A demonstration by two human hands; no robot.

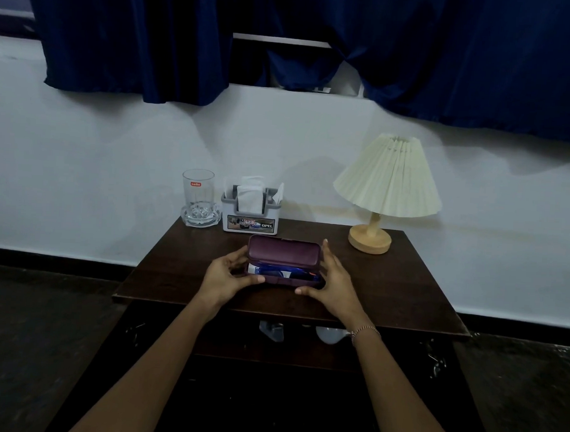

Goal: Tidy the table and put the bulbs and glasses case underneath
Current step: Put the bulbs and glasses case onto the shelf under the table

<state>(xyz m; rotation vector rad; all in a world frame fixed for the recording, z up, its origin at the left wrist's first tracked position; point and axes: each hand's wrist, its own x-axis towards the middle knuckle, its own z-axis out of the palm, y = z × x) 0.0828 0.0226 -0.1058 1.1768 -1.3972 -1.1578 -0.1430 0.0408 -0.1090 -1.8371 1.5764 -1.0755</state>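
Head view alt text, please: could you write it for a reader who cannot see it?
The left hand and right hand hold an open glasses case, blue glasses inside, on a dark table. Behind stand a drinking glass, a napkin holder and a lamp.

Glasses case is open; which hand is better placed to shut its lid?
The right hand: its fingers reach up beside the lid of the glasses case; the left hand grips the base.
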